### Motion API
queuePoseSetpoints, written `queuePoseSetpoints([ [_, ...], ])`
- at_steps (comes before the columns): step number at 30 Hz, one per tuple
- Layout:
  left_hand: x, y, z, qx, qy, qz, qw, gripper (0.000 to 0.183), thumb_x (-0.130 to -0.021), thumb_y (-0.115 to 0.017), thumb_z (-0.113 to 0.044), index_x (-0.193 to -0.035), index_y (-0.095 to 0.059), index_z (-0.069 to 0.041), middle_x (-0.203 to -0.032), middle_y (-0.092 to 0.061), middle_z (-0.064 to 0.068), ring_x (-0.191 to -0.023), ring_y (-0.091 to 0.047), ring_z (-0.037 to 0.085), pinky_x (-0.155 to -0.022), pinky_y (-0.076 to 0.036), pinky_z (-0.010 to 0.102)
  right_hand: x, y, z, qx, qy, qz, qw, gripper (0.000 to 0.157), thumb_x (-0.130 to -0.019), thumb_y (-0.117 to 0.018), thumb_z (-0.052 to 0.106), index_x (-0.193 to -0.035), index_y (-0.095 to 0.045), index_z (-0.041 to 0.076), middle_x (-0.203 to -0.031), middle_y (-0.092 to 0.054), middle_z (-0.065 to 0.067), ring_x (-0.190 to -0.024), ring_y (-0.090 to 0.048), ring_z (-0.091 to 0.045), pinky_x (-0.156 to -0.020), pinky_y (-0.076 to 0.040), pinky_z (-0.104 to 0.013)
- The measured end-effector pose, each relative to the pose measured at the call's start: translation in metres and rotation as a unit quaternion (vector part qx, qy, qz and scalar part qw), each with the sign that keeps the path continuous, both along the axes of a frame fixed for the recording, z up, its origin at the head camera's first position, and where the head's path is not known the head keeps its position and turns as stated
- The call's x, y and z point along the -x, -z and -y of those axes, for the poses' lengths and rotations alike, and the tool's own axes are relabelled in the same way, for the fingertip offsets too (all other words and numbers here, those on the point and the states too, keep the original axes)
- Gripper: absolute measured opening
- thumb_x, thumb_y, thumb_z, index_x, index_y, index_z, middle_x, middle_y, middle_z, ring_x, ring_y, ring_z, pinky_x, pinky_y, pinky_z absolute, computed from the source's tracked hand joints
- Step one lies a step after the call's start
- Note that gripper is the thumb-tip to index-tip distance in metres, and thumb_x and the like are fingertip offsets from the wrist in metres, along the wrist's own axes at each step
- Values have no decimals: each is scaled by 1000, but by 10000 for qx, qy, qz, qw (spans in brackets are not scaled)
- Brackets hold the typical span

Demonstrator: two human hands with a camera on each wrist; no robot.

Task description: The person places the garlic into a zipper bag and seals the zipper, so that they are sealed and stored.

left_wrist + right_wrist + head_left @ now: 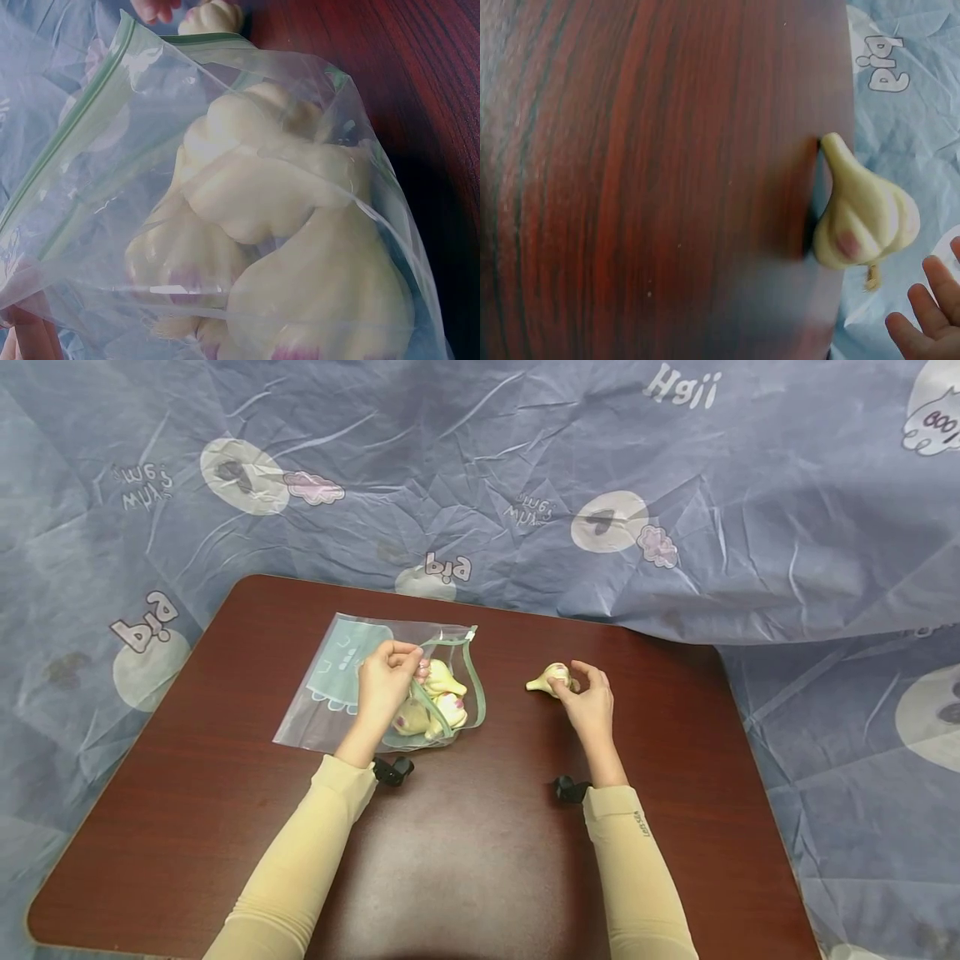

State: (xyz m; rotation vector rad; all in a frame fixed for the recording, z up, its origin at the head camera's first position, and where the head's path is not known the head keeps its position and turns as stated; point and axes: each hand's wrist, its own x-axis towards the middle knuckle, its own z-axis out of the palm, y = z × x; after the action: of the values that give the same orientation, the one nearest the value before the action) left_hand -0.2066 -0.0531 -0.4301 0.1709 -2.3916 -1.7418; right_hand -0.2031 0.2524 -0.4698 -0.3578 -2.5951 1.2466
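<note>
My left hand (384, 687) pinches the upper edge of a clear zip bag (311, 727) with a green closure strip. The bag lies on its side with its mouth spread open to the right. Several pale garlic bulbs (251, 195) with purplish patches fill the mouth end. Right of the bag, a single garlic bulb (545, 681) lies on the table, stem pointing left. My right hand (592, 703) is beside that bulb, thumb and fingers spread around its right side. In the right wrist view, the fingertips (928, 264) stand apart from the garlic bulb (866, 214).
The dark red-brown wooden table (660, 827) has rounded corners. A blue-grey printed cloth (450, 460) hangs behind it and falls on both sides, draping close over the back right edge. Each wrist wears a small black camera (394, 771).
</note>
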Motion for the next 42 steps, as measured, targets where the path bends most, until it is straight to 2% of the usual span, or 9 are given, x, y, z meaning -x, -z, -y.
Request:
queuePoseSetpoints([
  [5, 1, 1, 1, 48, 2, -60, 10000, 19, -93, -67, -21, -102, -69, -4, -90, -76, 15, -80, -73, 29, -74, -52, 28, 4, 5, -5, -24, -48, 185, 9998, 61, -84, -77, 33, -135, -56, 6, -141, -51, -19, -134, -44, -37, -109, -36, -52],
  [14, 2, 2, 1, 14, 18, -21, 10000, 19, -93, -67, -22, -101, -69, -5, -88, -76, 14, -77, -73, 26, -64, -48, 16, 10, 15, -10, -78, -103, 519, 9986, 69, -83, -78, 32, -139, -50, 3, -140, -48, -23, -124, -47, -39, -106, -37, -52],
  [22, 1, 2, 3, -79, 31, 6, 10000, 19, -93, -67, -21, -101, -69, -5, -88, -76, 14, -66, -67, 7, -54, -44, 15, 16, 25, -11, -77, -156, 753, 9970, 77, -82, -79, 33, -143, -44, 2, -140, -47, -24, -129, -45, -38, -109, -35, -48],
  [24, 1, 2, 3, -41, 23, -5, 10000, 19, -93, -66, -21, -101, -69, -5, -88, -76, 14, -66, -66, 8, -53, -41, 16, 17, 26, -11, -32, -163, 785, 9968, 78, -81, -79, 33, -144, -43, 2, -141, -46, -23, -131, -44, -38, -110, -35, -49],
  [27, 0, 2, 4, 25, 3, 3, 10000, 19, -94, -66, -21, -102, -69, -5, -89, -76, 14, -70, -69, 16, -54, -41, 17, 18, 28, -9, 19, -198, 848, 9962, 80, -82, -78, 33, -145, -41, 2, -143, -44, -24, -132, -42, -38, -111, -33, -50],
  [33, -1, 1, 3, -2, -18, 40, 10000, 18, -94, -66, -20, -102, -69, -4, -91, -76, 15, -79, -73, 28, -58, -44, 15, 19, 29, -8, 77, -239, 934, 9953, 81, -83, -78, 35, -146, -40, 2, -145, -42, -23, -134, -41, -38, -112, -32, -50],
  [37, -2, 2, 3, 38, 16, -20, 10000, 18, -94, -66, -20, -101, -69, -4, -90, -76, 15, -76, -73, 27, -55, -44, 15, 21, 30, -6, 79, -221, 936, 9953, 80, -82, -78, 35, -145, -40, 2, -144, -43, -24, -133, -42, -38, -111, -34, -50],
  [42, -2, 3, 2, 48, -15, -64, 10000, 18, -93, -66, -20, -99, -70, -4, -88, -76, 15, -69, -70, 18, -52, -41, 16, 23, 31, -4, 29, -153, 886, 9959, 78, -81, -78, 35, -142, -45, 1, -140, -47, -24, -129, -46, -38, -109, -35, -50],
])
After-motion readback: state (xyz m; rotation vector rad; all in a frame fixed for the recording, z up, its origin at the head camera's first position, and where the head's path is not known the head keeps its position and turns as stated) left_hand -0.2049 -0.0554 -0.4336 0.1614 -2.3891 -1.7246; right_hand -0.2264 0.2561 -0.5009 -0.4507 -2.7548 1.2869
